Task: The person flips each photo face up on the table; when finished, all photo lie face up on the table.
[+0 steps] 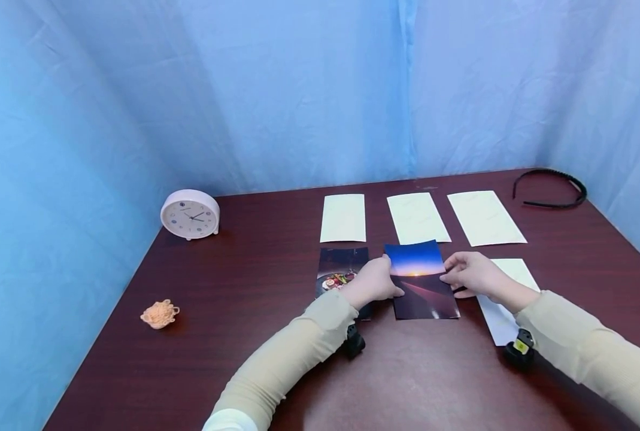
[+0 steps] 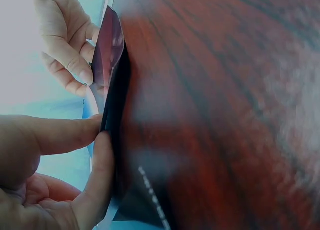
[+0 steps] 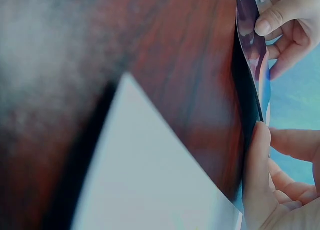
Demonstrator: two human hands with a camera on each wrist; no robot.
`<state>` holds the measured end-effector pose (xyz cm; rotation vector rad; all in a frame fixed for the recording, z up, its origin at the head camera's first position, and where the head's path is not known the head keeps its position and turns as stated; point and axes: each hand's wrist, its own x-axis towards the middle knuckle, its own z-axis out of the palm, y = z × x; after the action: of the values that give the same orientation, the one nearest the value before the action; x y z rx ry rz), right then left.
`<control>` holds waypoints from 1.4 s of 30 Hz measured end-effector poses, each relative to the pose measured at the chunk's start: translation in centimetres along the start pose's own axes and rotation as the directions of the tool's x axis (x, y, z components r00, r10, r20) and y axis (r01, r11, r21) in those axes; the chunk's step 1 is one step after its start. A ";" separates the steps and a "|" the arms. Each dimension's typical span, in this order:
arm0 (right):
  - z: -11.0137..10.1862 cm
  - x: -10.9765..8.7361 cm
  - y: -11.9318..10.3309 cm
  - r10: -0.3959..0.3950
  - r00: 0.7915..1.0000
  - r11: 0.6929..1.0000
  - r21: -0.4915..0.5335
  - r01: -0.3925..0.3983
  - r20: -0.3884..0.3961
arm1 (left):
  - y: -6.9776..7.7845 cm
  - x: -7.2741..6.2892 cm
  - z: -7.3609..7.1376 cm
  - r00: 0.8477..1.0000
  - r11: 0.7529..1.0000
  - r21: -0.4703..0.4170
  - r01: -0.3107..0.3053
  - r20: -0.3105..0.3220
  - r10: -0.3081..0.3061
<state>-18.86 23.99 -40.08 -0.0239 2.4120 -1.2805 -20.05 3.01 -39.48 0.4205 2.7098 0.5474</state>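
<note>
A glossy photo print [image 1: 419,287] of a blue dusk sky over a dark road is held between both hands. My left hand [image 1: 372,280] pinches its left edge between thumb and fingers. At its right edge, my right hand [image 1: 472,275] grips it the same way. The left wrist view shows the photo [image 2: 107,55] edge-on and slightly bowed, close over the table. Partly under the left hand lies a second photo [image 1: 341,257] with food on a dark background. A white card [image 1: 494,320] lies partly hidden beneath the right wrist.
Along the back of the brown table [image 1: 255,275] lie three more white cards, the left one [image 1: 343,218], the middle one [image 1: 416,216] and the right one [image 1: 485,218]. A white clock [image 1: 190,215], an orange hair clip-like item [image 1: 160,314] and a black headband [image 1: 554,205] sit farther out.
</note>
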 end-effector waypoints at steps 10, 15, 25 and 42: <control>-0.1 0.1 -0.5 0.010 0.999 0.996 -0.092 -0.014 -0.036 | 0.1 -0.1 -0.1 0.999 0.997 0.074 -0.013 -0.039 0.016; 0.1 0.3 -0.6 0.000 0.998 0.989 -0.145 -0.009 -0.062 | -0.1 -0.2 -0.2 0.998 0.997 0.070 -0.032 -0.048 0.036; 0.2 0.3 -0.6 -0.001 0.997 0.986 -0.164 -0.011 -0.073 | -0.5 -0.3 -0.6 0.997 0.998 0.019 -0.062 -0.047 0.063; 0.6 -0.4 -0.8 -0.007 0.998 0.987 -0.160 -0.002 -0.059 | -0.8 -0.8 -0.2 0.998 0.998 0.020 -0.053 -0.040 0.053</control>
<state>-18.42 23.13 -39.64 -0.0349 2.5610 -1.0994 -19.58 1.96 -39.42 0.4929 2.7512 0.5504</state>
